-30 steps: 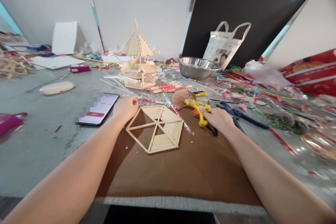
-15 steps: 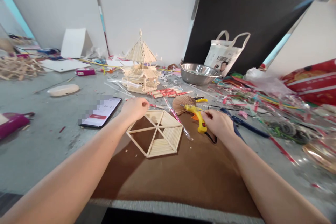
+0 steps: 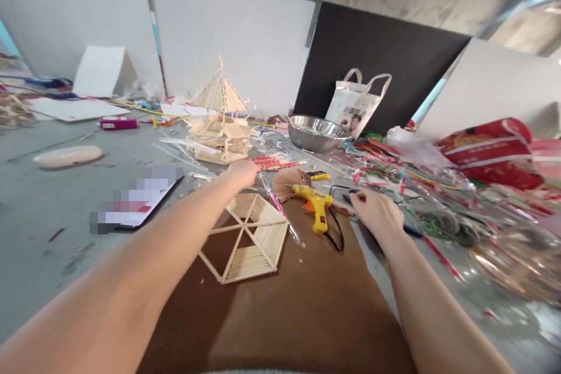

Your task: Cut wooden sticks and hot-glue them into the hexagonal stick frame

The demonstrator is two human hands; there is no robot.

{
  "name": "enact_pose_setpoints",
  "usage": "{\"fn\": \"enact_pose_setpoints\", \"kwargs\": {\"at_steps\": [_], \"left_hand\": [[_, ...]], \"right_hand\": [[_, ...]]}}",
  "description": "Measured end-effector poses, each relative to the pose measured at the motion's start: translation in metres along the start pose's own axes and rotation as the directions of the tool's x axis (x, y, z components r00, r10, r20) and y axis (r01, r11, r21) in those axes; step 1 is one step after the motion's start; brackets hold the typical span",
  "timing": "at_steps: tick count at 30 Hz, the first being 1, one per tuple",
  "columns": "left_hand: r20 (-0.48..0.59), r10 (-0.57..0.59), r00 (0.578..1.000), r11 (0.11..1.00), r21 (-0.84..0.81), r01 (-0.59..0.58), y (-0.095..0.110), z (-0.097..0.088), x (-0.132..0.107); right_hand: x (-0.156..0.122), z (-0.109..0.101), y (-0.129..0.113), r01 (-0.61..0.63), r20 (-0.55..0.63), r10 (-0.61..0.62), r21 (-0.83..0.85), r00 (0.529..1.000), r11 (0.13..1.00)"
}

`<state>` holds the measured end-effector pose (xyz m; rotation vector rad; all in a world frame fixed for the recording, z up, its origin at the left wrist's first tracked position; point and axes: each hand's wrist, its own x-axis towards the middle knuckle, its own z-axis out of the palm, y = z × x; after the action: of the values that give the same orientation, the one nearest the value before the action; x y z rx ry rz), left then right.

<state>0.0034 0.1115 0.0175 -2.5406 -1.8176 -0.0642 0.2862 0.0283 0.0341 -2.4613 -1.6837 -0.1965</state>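
Pale wooden-stick hexagon (image 3: 245,238) on matt brown board (image 3: 307,304); glossy plastic glue gun (image 3: 313,204).

Before us the flat hexagonal frame of pale wooden sticks (image 3: 245,236) lies on the brown paper mat (image 3: 307,304), our left hand (image 3: 243,172) just behind it. The yellow plastic glue gun (image 3: 313,204) lies between frame and our right hand (image 3: 377,213). The black slab phone (image 3: 135,198) sits left; the wooden stick pagoda model (image 3: 219,120) and round steel bowl (image 3: 315,131) stand behind

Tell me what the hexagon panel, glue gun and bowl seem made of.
Hexagon panel: apparently pale bare wood or bamboo sticks, matte, laid in parallel rows. Glue gun: looks like yellow moulded plastic, smooth, slightly glossy. Bowl: probably stainless steel, grey with bright reflections.
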Motion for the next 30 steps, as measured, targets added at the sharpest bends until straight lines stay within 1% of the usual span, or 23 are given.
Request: {"fn": "enact_pose_setpoints", "kwargs": {"at_steps": [3, 5, 10, 14, 18, 22, 24, 30], "left_hand": [[0.025, 0.06, 0.998, 0.998, 0.012, -0.061, -0.002, 0.006, 0.016], [0.045, 0.088, 0.995, 0.996, 0.019, -0.089, -0.003, 0.009, 0.023], [0.068, 0.128, 0.989, 0.99, 0.045, -0.132, -0.002, 0.01, 0.033], [0.067, 0.183, 0.981, 0.979, 0.083, -0.188, -0.001, 0.01, 0.04], [0.074, 0.207, 0.976, 0.968, 0.131, -0.215, -0.002, 0.01, 0.043], [0.066, 0.24, 0.968, 0.954, 0.166, -0.248, -0.008, 0.006, 0.034], [0.06, 0.248, 0.967, 0.952, 0.172, -0.255, -0.011, 0.003, 0.029], [0.054, 0.256, 0.965, 0.953, 0.151, -0.262, -0.014, -0.001, 0.025]], "right_hand": [[0.009, 0.001, 0.012, -0.057, 0.142, 0.066, -0.068, 0.988, 0.996], [0.013, 0.003, 0.017, -0.069, 0.187, 0.086, -0.095, 0.979, 0.993], [0.018, 0.007, 0.027, -0.065, 0.248, 0.095, -0.125, 0.964, 0.99], [0.023, 0.01, 0.035, -0.078, 0.242, 0.106, -0.122, 0.965, 0.99], [0.029, 0.017, 0.048, -0.037, 0.266, 0.068, -0.118, 0.962, 0.992], [0.034, 0.026, 0.058, 0.026, 0.343, -0.001, -0.068, 0.939, 0.997], [0.035, 0.03, 0.06, 0.039, 0.333, -0.023, -0.041, 0.943, 0.998], [0.037, 0.035, 0.061, -0.025, 0.13, 0.027, -0.016, 0.991, 1.0]]}}
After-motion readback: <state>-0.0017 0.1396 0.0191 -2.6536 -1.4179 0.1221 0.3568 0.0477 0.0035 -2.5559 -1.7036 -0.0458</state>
